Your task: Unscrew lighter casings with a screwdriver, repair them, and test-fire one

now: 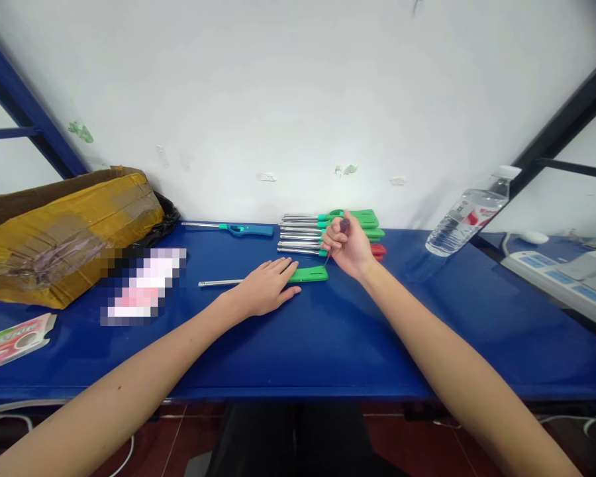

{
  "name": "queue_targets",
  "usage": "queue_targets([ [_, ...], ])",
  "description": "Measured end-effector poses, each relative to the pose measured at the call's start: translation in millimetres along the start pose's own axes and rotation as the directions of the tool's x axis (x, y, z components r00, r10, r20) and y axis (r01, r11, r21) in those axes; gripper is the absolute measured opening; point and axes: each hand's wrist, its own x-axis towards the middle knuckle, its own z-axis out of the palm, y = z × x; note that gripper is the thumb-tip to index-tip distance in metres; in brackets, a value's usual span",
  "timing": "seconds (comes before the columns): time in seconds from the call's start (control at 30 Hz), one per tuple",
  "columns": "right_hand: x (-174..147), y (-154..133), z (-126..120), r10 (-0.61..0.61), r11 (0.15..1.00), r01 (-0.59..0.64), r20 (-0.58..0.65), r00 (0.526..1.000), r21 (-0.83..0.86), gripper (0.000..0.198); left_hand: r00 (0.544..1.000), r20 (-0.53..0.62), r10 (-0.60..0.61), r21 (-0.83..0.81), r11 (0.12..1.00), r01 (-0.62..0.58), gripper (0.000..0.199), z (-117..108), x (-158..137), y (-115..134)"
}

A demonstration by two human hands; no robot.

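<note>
your left forearm (pixel 144 374) and right forearm (pixel 442 344) reach in from the two near corners over a glossy blue desk (pixel 258 358); your dark-clad legs (pixel 258 437) are below its near edge. at near left, a red, white and green card (pixel 17 340) bears large lettering, too unclear to read. to its right is a pixelated patch (pixel 144 288) of white and pink. at far right, a clear bottle (pixel 469 215) with a white cap has a white label with a red mark; its print is too small to make out.

the green lighter (pixel 312 273) lies on the desk before you, near the middle, its long axis running left to right: silver rod pointing left, green handle to the right. your left hand (pixel 268 288) rests palm down across it, fingers extended, thumb apart. your right hand (pixel 346 248) is curled closed around the dark handle of a thin tool (pixel 345 226), whose shaft slants down to the handle's right end; whether the tip touches, you cannot tell.

just beyond, your right hand partly hides a group of lighters (pixel 365 217), rods left, handles green and red. left of them, a blue lighter (pixel 251 230) also points left. at far left sits a yellow-taped cardboard box (pixel 74 232).
</note>
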Motion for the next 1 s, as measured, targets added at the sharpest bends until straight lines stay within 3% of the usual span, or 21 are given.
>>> queue_targets([
  [0.1,-2.7,-0.8,-1.6,0.012,1.000,-0.013,0.053,0.999,0.021,0.047,1.000,-0.004,-0.003,-0.008,1.000,0.003,0.062,0.4,0.1,0.0],
  [0.33,-6.8,-0.8,0.3,0.011,0.999,-0.014,0.097,0.995,0.031,0.018,1.000,0.003,0.000,-0.001,1.000,0.000,0.063,1.7,0.2,-0.7],
  [0.47,-2.2,-0.4,-0.9,-0.007,1.000,0.006,0.025,1.000,0.027,0.032,1.000,0.017,-0.002,0.005,1.000,0.002,0.064,0.4,0.4,-0.1],
  [0.6,-0.1,0.2,-4.2,-0.017,0.997,0.014,0.037,0.999,0.081,0.049,1.000,0.015,-0.001,-0.001,1.000,0.001,0.064,0.6,0.5,-0.2],
  [0.8,-3.5,-0.2,-2.6,-0.003,0.999,0.003,0.004,1.000,0.039,0.023,1.000,-0.007,0.002,-0.014,1.000,-0.002,0.063,2.0,0.1,-0.9],
  [0.9,-2.8,-1.2,0.1,-0.031,0.999,0.032,-0.066,0.997,0.012,0.024,1.000,0.014,-0.005,0.011,1.000,0.005,0.064,1.0,0.0,-0.3],
  [1.0,-1.4,-1.4,1.9,-0.011,1.000,0.012,-0.051,0.999,0.005,0.031,1.000,0.019,-0.006,0.020,1.000,0.006,0.064,0.6,0.1,0.0],
])
